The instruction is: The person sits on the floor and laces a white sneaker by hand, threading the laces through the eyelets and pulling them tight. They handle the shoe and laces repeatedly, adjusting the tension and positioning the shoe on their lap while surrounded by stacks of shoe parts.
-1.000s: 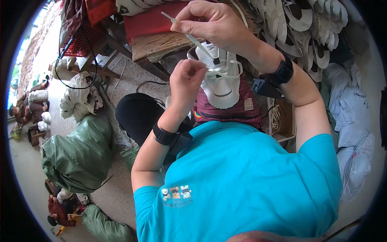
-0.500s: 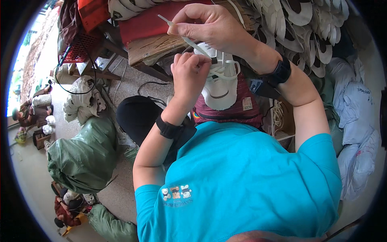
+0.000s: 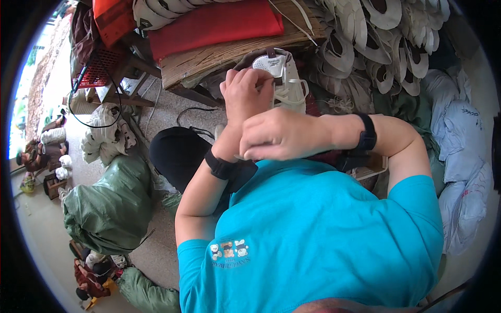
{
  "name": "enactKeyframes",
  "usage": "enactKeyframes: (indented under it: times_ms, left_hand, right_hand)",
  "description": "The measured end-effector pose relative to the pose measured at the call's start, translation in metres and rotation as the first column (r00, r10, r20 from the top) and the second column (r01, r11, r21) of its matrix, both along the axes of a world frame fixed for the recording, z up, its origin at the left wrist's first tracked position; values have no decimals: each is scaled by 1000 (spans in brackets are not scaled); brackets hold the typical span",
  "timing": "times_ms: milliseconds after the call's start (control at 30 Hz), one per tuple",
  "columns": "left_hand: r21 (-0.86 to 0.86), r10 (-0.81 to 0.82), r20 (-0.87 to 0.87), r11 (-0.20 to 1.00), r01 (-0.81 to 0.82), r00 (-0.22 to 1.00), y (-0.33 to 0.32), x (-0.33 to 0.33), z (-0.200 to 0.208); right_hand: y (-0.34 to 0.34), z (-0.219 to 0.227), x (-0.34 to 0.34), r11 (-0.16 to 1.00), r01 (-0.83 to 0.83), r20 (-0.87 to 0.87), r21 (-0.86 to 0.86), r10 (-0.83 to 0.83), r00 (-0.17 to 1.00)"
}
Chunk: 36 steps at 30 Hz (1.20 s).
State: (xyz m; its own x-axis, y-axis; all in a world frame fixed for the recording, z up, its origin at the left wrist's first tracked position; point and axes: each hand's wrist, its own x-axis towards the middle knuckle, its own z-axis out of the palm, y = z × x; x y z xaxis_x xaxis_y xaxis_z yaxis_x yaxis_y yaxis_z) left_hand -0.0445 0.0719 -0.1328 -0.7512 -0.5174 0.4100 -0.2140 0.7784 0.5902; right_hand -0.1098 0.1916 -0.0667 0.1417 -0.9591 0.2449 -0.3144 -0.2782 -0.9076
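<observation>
Sitting between your body and the wooden bench (image 3: 209, 67), with its heel end toward the wood, the white shoe (image 3: 295, 68) needs bracing in what looks like a lacing step, so hold it firm and don't let it roll as a strand tightens. Pull the lace (image 3: 282, 95) in line with its eyelet rather than sideways, even out the slack loop on the shoe's right, and lay each crossing flat, since a twist is probably harder to fix once snug. As for pose, your right forearm (image 3: 342, 133) comes in nearly level from the side, while your left forearm (image 3: 201, 201) angles up and inward. Your right hand (image 3: 284, 133) crosses in front of the left wrist, back uppermost, fingers bent in; blur and angle hide how tightly they close, and you cannot tell whether they hold anything. Your left hand (image 3: 248, 96) covers part of the shoe's left side, curled, thumb and forefinger brought together beside the lacing; whether a strand lies between those fingertips is hidden.
</observation>
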Motion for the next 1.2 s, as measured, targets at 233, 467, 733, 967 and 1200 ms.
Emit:
enactKeyframes:
  times_ms: [233, 467, 733, 967, 1200]
  left_hand:
    - [51, -103, -37, 993, 104, 994, -1, 4, 5]
    - [-37, 9, 55, 999, -7, 998, -3, 6, 10]
    - [109, -8, -247, 993, 36, 969, -11, 7, -3]
    - [79, -66, 175, 995, 53, 982, 3, 24, 16]
    - [109, -79, 125, 992, 65, 989, -13, 36, 14]
  right_hand:
    - [-10, -20, -88, 842, 408, -607, -352, -537, 585]
    - [-4, -33, -96, 930, 291, -807, -225, -345, 479]
    - [-4, -41, -92, 846, 495, -383, -198, -532, 755]
    - [15, -14, -112, 737, 269, -609, -620, -668, 428]
    - [41, -29, -149, 742, 235, -752, -628, -656, 63]
